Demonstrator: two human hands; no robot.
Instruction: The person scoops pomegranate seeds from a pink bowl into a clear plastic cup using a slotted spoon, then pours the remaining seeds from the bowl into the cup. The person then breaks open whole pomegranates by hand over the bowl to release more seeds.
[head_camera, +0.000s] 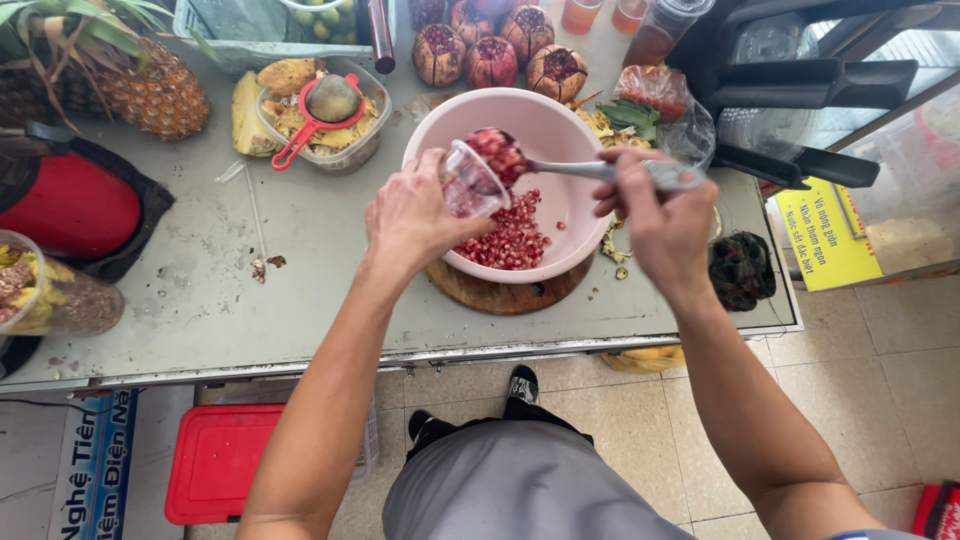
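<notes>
Clear plastic cup, frame centre, tilted mouth toward the spoon, held over the pink bowl. Left hand wraps it, fingers curled round the wall from outside. Judgement: thin-walled, light, flexes if squeezed; best held mid-body with a loose wrap, not by the rim. Wet juice would make it slippery.

Metal spoon in right hand, fingers pressed together on the handle end, a pinch grip. Its bowl is heaped with red pomegranate seeds right at the cup mouth. Seeds likely small, wet, easily crushed and prone to roll off; spoon is stiff and should be kept level.

More loose seeds lie in the bottom of the pink bowl. The bowl sits on a round wooden board on the grey counter. It looks like light plastic that could slide.

Outward:
- Top centre: cut-open pomegranates in a cluster.
- Upper left: clear tub of peelings with a red-handled strainer on top; pineapple beside it.
- Far left: red lidded container, jar of scraps.
- Upper right: black machine; clear bag of red stuff beside it.
- Right edge: yellow rectangular sign, printed text, angled on the cabinet side.
- Lower left, on the floor: red square lid or box; blue-and-white printed sign next to it.
</notes>
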